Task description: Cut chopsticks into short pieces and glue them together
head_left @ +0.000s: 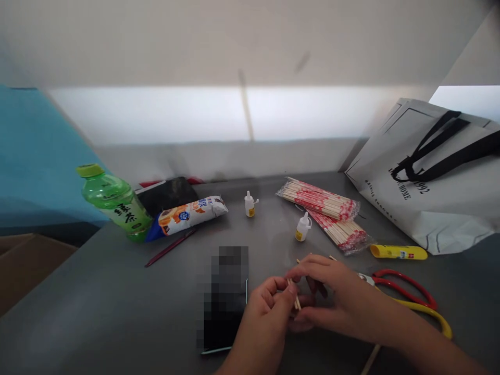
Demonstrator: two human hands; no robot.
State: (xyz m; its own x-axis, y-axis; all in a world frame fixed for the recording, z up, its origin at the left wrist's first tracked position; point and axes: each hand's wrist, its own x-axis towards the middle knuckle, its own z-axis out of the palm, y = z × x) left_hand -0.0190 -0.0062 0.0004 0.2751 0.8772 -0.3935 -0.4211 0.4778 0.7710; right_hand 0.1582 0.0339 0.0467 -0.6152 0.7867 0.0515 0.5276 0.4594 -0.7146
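Here, hands: left hand [269, 304] and right hand [332, 297] meet low over the tabletop [117, 312];
Grip: both pinched narrow on one stick [296, 299];
Stick: tilted, between the fingertips, beside the phone [226, 297];
Nearby: scissors [406, 299] just right; glue bottle [302, 228] beyond.

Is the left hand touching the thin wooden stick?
Touching. In the head view the left hand pinches the thin wooden stick between thumb and forefinger, with no gap visible.
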